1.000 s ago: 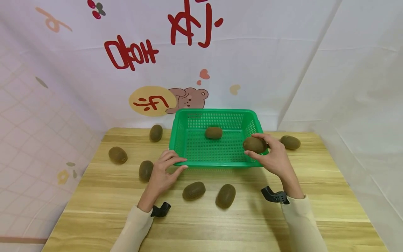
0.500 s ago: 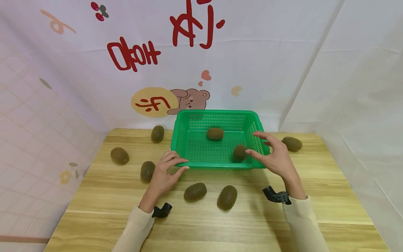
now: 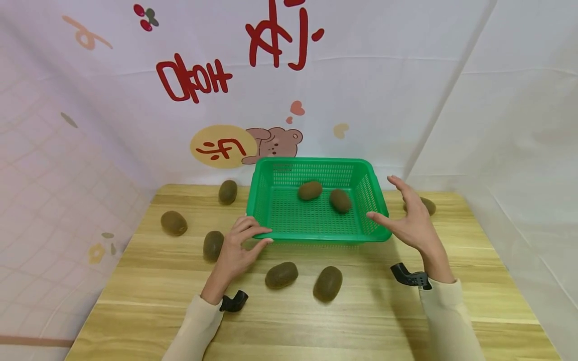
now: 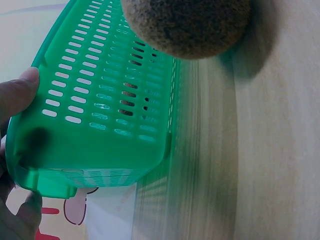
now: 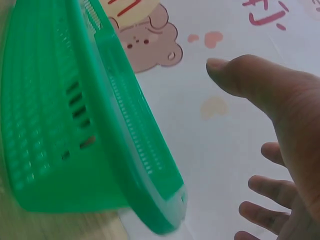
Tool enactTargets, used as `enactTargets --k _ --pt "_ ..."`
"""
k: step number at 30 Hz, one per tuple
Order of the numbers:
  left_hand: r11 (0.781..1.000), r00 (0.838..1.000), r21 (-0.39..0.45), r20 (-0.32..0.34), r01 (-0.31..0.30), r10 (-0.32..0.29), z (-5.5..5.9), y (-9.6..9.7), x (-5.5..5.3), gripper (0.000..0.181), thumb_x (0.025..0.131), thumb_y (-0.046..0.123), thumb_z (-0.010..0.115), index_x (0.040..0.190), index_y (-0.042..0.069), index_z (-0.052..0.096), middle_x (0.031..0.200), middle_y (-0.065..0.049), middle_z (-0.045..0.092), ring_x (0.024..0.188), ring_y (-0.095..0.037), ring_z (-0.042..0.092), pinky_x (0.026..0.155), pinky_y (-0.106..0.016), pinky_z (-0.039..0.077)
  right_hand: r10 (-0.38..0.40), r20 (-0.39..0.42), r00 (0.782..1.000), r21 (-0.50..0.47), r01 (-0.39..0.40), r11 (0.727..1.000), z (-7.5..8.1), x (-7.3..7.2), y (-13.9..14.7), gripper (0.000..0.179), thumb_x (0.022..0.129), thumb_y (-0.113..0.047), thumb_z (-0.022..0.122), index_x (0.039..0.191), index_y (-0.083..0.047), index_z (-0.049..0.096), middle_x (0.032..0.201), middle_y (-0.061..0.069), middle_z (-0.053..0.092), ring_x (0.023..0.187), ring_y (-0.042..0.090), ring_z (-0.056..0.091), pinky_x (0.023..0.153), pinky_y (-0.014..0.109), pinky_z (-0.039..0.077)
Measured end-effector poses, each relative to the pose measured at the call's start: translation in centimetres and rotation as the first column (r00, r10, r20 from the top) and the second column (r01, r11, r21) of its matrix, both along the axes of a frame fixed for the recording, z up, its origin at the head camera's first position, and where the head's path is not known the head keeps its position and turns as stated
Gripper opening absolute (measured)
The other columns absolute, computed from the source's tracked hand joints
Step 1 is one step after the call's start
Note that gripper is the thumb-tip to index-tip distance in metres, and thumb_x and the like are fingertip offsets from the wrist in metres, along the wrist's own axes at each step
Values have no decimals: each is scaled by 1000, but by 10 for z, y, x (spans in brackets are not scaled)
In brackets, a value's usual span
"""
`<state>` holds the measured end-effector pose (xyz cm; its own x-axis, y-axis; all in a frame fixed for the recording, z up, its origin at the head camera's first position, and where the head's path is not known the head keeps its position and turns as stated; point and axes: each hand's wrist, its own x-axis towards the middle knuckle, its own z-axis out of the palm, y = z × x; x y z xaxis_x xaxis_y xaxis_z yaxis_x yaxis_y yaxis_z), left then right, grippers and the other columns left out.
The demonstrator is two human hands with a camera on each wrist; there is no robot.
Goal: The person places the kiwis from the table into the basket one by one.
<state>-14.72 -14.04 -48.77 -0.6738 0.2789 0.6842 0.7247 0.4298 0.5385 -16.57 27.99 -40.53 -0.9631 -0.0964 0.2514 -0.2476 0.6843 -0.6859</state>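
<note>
A green plastic basket (image 3: 316, 237) stands on the wooden table in the head view, with two brown kiwis inside: one kiwi (image 3: 310, 190) toward the back and another kiwi (image 3: 340, 201) right beside it. My left hand (image 3: 239, 245) pinches the rim at the near left corner; in the left wrist view the thumb (image 4: 26, 90) lies against the rim. Fingers spread and holding nothing, my right hand (image 3: 413, 218) is at the basket's right side, its thumb tip overlapping the right rim in the head view. Behind this hand a kiwi (image 3: 429, 206) is partly hidden.
Left of the basket lie a back kiwi (image 3: 228, 192), a far-left kiwi (image 3: 173, 223) and a kiwi (image 3: 212, 246) by my left wrist. Two more, a kiwi (image 3: 282, 275) and a kiwi (image 3: 328, 284), lie in front. A printed white cloth (image 3: 375, 110) hangs behind the table.
My right hand has let go of a kiwi into the basket and moved right, out over the rim. The released kiwi has rolled back beside the other. My left hand keeps its hold.
</note>
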Motion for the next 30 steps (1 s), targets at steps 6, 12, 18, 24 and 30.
enactTargets --k 6,12,18,24,30 --pt "1000 1000 -5 -6 -1 1 -1 0 -1 23 80 6 86 102 11 81 92 -3 67 97 -21 58 112 -42 45 -16 5 1000 -31 16 999 -3 -5 18 102 84 -33 86 164 -33 23 171 4 22 155 41 22 115 75 24" --pt "1000 1000 -5 2 -4 4 0 0 0 23 80 6 86 102 11 81 93 -3 68 98 -22 59 113 -41 45 -50 53 997 -43 52 998 -6 -9 38 106 84 -35 86 165 -34 17 172 2 14 158 40 14 115 77 20" --pt "1000 1000 0 -11 2 -2 0 1 0 23 80 6 87 102 9 81 93 -4 68 99 -23 59 114 -47 43 -90 94 991 -9 92 996 -13 -15 60 108 86 -40 83 166 -33 11 174 6 7 158 44 9 113 80 19" --pt "1000 1000 -2 -9 2 -2 1 1 -1 23 80 5 86 102 8 81 92 -5 68 98 -23 59 112 -48 45 -137 138 981 28 134 991 -23 -21 77 110 86 -47 81 167 -28 8 173 11 6 158 47 9 114 80 18" --pt "1000 999 -3 -41 -2 1 1 1 -1 25 78 4 87 102 10 81 92 -4 68 96 -22 59 110 -44 46 -159 155 975 41 155 987 -36 -28 92 110 87 -50 80 167 -24 8 173 12 5 157 49 8 114 80 17"
